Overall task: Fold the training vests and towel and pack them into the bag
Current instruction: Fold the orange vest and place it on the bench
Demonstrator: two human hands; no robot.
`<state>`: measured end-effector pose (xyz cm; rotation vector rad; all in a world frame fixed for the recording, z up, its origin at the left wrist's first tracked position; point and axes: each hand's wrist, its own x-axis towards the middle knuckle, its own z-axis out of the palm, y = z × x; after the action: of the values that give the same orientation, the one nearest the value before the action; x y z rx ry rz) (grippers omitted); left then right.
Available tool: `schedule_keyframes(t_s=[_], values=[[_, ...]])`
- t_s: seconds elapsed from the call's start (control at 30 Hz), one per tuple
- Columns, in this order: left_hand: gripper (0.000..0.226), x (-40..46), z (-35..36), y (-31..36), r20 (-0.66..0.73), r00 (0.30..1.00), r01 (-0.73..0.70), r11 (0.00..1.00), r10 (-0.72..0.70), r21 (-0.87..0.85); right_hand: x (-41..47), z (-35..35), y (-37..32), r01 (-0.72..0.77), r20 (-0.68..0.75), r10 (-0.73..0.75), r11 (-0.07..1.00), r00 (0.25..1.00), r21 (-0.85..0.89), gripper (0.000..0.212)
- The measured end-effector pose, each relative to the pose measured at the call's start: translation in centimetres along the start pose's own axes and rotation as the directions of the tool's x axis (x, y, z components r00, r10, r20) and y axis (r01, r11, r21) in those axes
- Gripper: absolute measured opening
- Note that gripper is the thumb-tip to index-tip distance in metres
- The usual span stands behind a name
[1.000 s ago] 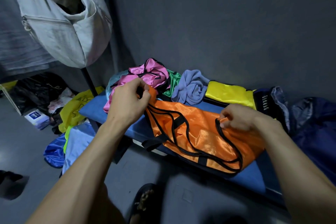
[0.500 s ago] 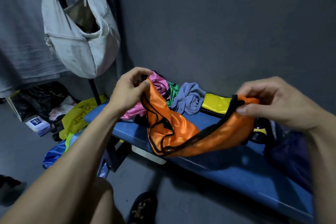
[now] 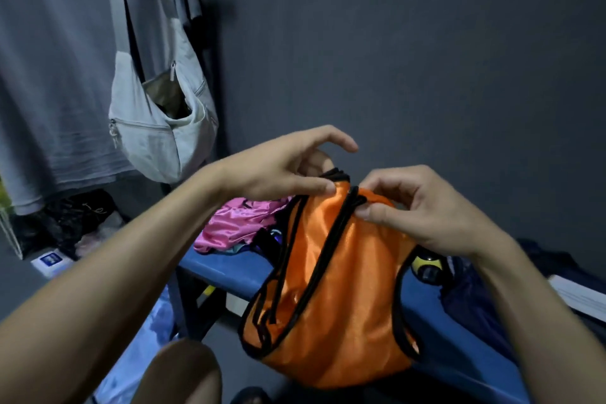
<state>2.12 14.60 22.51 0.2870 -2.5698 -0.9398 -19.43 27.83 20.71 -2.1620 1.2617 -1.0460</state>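
Head view: both hands hold an orange training vest (image 3: 331, 289) up by its top edge above the blue bench (image 3: 229, 267). The left hand (image 3: 278, 170) pinches it with thumb and fingers; the right hand (image 3: 423, 210) pinches the black trim. A pink vest (image 3: 236, 223) lies crumpled behind.

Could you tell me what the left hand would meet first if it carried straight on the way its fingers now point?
Probably the right hand: the left hand points right along the orange vest top toward it, though depth is unclear.
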Motion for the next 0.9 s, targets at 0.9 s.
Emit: schedule_keyframes(t_s=[0.9], values=[[0.046, -0.7, 2.8, 4.0, 0.058, 0.990, -0.139, 0.974, 0.130, 0.181, -0.6, 0.2, 0.6, 0.018, 0.003, -0.018, 0.999, 1.000, 0.048, 0.011]])
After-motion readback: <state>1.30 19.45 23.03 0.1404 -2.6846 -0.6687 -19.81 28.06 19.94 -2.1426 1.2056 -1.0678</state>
